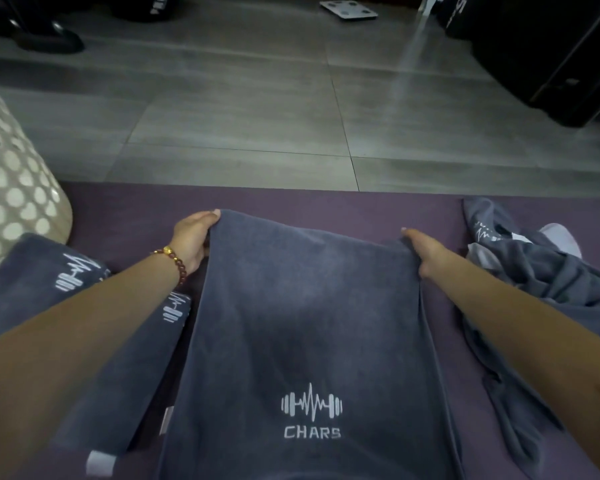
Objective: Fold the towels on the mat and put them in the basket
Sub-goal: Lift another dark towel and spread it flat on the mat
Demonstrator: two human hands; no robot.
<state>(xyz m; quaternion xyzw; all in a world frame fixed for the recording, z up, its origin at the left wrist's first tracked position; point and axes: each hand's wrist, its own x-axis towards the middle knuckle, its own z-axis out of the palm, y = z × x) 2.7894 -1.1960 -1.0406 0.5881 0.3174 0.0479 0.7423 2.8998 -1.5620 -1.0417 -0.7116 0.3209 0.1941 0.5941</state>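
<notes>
Grey towel (pixel 309 323), dumbbell logo, spread on purple mat (pixel 125 209); far corners pinched by left hand (pixel 191 240) and right hand (pixel 421 251). Folded towels (pixel 42 282) near left, beside perforated basket (pixel 11 188). Crumpled towels (pixel 534 271) right.

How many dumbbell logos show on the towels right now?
4: one on the held towel, two on the folded towels by the left forearm, one partly hidden on the crumpled pile at right. Folds may hide more.

One purple mat (pixel 125 209) carries four grey towels: one spread at centre (pixel 309 323), two folded to its left (pixel 32 271) (pixel 142 358), one crumpled to its right (pixel 541 282).
</notes>
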